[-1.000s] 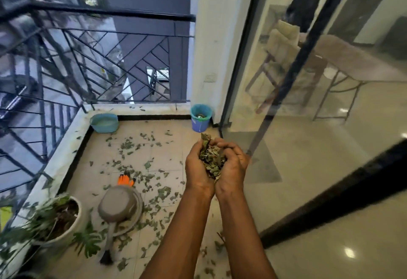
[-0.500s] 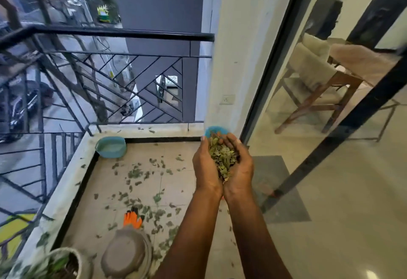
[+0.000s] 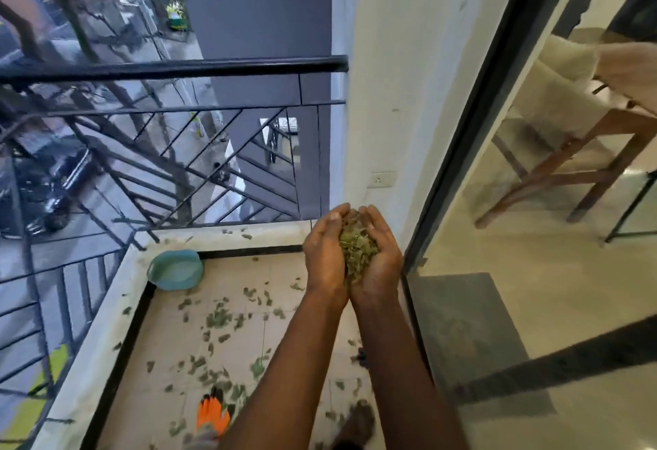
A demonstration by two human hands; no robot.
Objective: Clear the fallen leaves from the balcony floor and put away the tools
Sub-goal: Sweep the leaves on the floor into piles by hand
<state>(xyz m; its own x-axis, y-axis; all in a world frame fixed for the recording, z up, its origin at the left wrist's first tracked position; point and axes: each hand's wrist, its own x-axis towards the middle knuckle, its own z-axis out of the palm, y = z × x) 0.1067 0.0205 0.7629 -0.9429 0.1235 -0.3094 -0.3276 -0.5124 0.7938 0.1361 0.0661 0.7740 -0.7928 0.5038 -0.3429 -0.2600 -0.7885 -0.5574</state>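
Carried nearer the far corner since the earlier frame, the cupped hands are now held before the wall [image 3: 391,94], and the blue bucket rim is no longer seen behind them. The leaves [image 3: 355,252] are clasped between the left hand [image 3: 324,254] and right hand [image 3: 379,261], heels pressed together, fingers curled up round the pile. The pile is dry, crumpled, olive-green and brown. More litter [image 3: 217,320] is strewn over the floor [image 3: 249,272], between a teal basin [image 3: 176,270] in the corner and an orange glove [image 3: 213,414] at the lower edge.
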